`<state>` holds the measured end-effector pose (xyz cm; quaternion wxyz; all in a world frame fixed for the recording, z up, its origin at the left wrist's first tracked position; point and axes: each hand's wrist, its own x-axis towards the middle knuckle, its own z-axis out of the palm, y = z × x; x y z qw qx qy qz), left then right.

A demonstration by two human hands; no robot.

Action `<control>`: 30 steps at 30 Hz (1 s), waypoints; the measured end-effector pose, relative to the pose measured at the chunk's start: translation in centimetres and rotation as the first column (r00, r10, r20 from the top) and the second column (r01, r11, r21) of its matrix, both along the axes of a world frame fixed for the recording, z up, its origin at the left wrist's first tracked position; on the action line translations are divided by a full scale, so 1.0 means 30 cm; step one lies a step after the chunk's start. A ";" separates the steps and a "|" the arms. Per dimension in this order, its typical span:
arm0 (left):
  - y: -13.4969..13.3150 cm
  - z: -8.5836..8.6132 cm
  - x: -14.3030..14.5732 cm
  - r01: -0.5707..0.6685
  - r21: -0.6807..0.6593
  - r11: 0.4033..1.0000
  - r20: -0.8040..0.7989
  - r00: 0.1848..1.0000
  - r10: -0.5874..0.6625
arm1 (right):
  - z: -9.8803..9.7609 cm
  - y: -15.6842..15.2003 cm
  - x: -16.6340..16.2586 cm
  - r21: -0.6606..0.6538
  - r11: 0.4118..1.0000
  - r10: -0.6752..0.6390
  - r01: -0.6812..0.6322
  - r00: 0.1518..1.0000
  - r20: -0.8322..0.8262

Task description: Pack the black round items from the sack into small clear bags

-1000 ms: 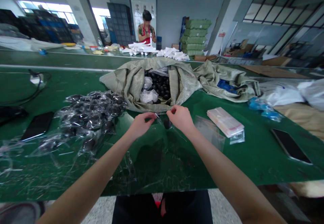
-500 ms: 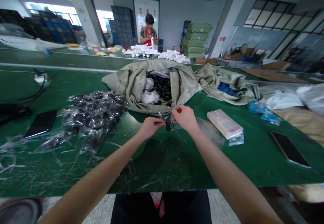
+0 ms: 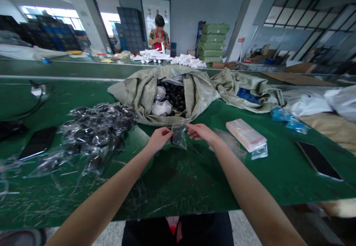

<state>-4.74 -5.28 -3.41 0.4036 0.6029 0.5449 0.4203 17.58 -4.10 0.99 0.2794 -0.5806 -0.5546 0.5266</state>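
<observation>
- One camera, worn on the person's head, facing forward and down across the worktop (image 3: 172,198) from its near edge.
- Near enough that the forearms (image 3: 111,188) rise from the bottom and the legs (image 3: 205,231) show below that edge.
- Wide: it takes in the room beyond the worktop's far edge, up to the wall (image 3: 186,16).

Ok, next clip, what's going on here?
A person at a green table has a clear bag with a dark piece in it pinched in the left hand. The right hand is open at the bag's other side; whether it touches is unclear. Bagged dark pieces lie in a pile to the left, an open sack of black pieces sits ahead, and flat clear bags are stacked to the right.
</observation>
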 end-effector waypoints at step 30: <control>-0.012 0.024 -0.012 -0.002 -0.225 0.974 0.198 0.979 0.048 | -0.161 -0.004 -0.089 0.300 0.935 -0.072 0.191 0.927 -0.367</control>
